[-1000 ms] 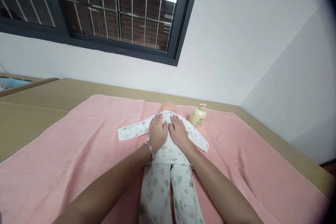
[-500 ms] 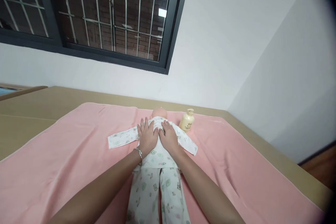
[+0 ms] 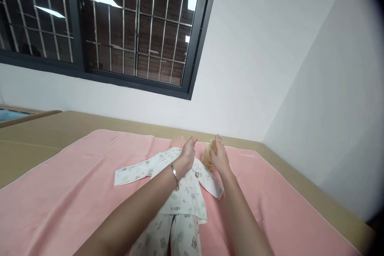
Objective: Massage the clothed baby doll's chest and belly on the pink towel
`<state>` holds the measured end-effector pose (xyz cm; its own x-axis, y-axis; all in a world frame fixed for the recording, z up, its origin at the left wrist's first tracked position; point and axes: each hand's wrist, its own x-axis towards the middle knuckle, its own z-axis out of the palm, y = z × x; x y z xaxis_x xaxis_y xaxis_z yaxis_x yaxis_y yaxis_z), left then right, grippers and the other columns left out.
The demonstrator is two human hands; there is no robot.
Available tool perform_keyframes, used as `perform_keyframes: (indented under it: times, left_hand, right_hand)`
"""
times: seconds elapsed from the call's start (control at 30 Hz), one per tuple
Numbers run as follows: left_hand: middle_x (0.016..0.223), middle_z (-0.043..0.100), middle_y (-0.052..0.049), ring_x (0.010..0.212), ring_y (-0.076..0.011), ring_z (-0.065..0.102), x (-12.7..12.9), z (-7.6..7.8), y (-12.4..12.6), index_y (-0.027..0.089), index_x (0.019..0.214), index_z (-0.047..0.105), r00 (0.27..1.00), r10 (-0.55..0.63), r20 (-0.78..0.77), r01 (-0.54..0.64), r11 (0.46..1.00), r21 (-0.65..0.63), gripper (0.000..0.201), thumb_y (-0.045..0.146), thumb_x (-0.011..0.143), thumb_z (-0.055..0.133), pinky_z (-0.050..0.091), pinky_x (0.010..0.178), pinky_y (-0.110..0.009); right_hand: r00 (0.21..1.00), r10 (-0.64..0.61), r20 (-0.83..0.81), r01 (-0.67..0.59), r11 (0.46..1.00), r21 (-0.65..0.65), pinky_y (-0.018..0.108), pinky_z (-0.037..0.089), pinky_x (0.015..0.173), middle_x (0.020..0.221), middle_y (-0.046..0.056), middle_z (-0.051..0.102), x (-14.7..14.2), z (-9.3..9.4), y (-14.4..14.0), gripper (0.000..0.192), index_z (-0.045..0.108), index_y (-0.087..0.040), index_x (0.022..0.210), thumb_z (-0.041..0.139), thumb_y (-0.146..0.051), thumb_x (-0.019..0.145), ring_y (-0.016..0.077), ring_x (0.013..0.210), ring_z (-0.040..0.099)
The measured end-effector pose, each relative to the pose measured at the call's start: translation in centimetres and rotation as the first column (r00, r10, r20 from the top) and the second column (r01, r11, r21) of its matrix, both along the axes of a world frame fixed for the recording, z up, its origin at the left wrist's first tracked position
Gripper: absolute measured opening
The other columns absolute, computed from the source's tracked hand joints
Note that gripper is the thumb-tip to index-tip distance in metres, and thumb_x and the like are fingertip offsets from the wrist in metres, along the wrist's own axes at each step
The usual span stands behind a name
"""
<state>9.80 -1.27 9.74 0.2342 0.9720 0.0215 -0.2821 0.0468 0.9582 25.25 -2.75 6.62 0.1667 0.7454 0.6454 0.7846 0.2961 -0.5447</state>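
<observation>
Cream plastic pump bottle [image 3: 206, 159] sits on the pink blanket [image 3: 99, 172], just beside the doll [image 3: 185, 196], past its sleeve on the right side of view. Only container near the hands; right hand [image 3: 221, 157] covers part of it, so pump top and label are mostly hidden. Contents: cannot tell, walls don't show what's inside or how full.

Right hand: fingers straight and together, pointing up and away, palm turned inward, thumb angled toward the bottle. Not wrapped around anything; contact with the bottle unclear, could just be overlap in view. Left hand [image 3: 187, 155]: flat and edge-on, fingers extended and close together, grasping nothing, over the doll's upper chest near the shoulder. Touching or hovering: cannot tell. Hands well apart, palms roughly facing each other. Silver bracelet [image 3: 174, 173] on left wrist.

Doll lies lengthwise on the blanket, head toward the wall [image 3: 240, 68], legs toward the person. White printed top and trousers, sleeves spread to both sides; left forearm crosses in front of the torso. Blanket is wrinkled, spread over the wooden tabletop [image 3: 36, 144].

Far left: wood-edged compartment [image 3: 45, 114], cut off by the frame, something blue [image 3: 12, 115] inside, can't identify it. Dark-framed window [image 3: 135, 80] with metal bars above.
</observation>
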Motion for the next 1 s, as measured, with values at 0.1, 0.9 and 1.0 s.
perform_keyframes:
  times: [0.1, 0.9, 1.0]
  left_hand:
    - [0.150, 0.041, -0.019, 0.142, -0.0193, 0.036, 3.0, 1.2, 1.9, 0.007, 0.140, 0.043, 0.969, -0.126, 0.211, 0.180, 0.949, -0.258, 0.070, 0.055, 0.094, 0.021, 0.034, 0.115, -0.031]
    - [0.105, 0.068, -0.016, 0.101, -0.0264, 0.066, -10.2, 6.6, -8.7, 0.007, 0.116, 0.059, 0.822, -0.404, 0.401, 0.548, 0.751, -0.368, 0.056, 0.048, 0.097, 0.025, 0.049, 0.094, -0.040]
    - [0.111, 0.067, -0.018, 0.108, -0.0277, 0.064, -12.3, 7.2, -9.9, 0.007, 0.121, 0.058, 0.771, -0.472, 0.429, 0.617, 0.720, -0.318, 0.062, 0.053, 0.096, 0.027, 0.049, 0.097, -0.042]
  right_hand:
    - [0.995, 0.038, 0.096, -0.031, 0.997, -0.073, 0.047, 0.022, 0.120, 0.154, 0.022, 0.028, 0.1, -0.6, 0.4, 0.070, 0.026, 0.004, 0.148, 0.037, -0.016, 0.082, 0.0267, 0.147, 0.020]
    - [0.942, 0.204, 0.267, -0.214, 0.977, 0.007, 0.063, 0.007, 0.118, 0.159, 0.008, 0.021, -12.2, 1.2, -6.3, 0.057, 0.010, -0.025, 0.157, 0.027, -0.037, 0.103, 0.0280, 0.148, 0.012]
    - [0.919, 0.212, 0.331, -0.250, 0.965, 0.077, 0.065, 0.009, 0.117, 0.161, 0.011, 0.010, -14.4, 1.6, -9.1, 0.063, -0.001, -0.019, 0.157, 0.026, -0.037, 0.103, 0.0312, 0.148, 0.004]
